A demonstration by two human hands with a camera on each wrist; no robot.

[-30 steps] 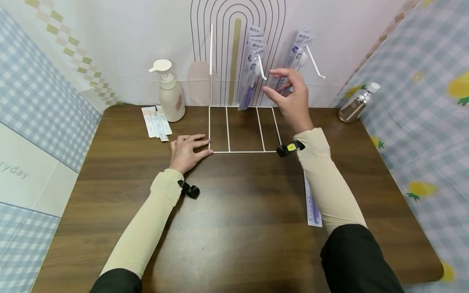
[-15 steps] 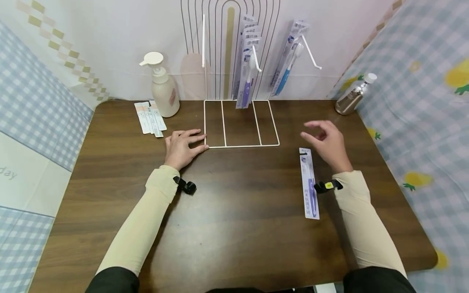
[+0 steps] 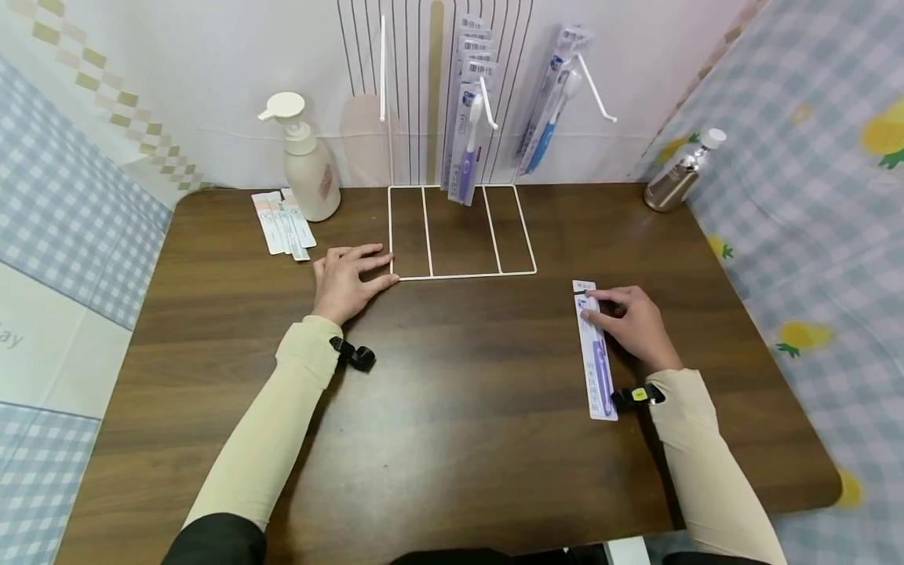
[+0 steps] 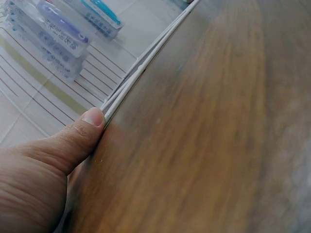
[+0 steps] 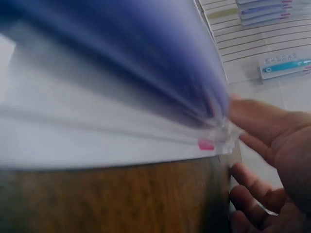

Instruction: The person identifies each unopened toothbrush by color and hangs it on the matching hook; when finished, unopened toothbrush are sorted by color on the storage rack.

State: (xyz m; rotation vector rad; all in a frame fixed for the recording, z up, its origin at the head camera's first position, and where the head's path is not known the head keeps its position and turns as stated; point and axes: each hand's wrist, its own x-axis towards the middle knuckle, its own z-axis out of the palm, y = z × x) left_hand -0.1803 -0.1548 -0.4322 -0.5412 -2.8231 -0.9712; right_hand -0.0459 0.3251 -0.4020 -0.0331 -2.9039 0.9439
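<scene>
On the table at right lies a purple packaged toothbrush (image 3: 595, 357), long and narrow with a hanging slot at its top. My right hand (image 3: 633, 326) pinches it near the slotted end with thumb and index finger. In the right wrist view, the pack (image 5: 121, 92) fills the upper left, very close and blurred. My left hand (image 3: 346, 282) rests with spread fingers at the front left corner of a white wire rack (image 3: 462, 276). Its thumb touches the wire in the left wrist view. Purple packaged toothbrushes (image 3: 466, 141) hang on the rack's middle hook, blue ones (image 3: 544, 141) on the right hook.
A pump bottle (image 3: 311, 176) stands at the back left, beside flat paper-backed packets (image 3: 282, 224). A silver bottle (image 3: 674, 182) with a white cap is at the back right. The rack's left hook (image 3: 383, 71) carries nothing. Cloth hangs behind the table (image 3: 438, 439).
My right hand has come away from the hanging toothbrushes, down and right, and taken hold of the pack on the table. My left hand has stayed at the rack's corner.
</scene>
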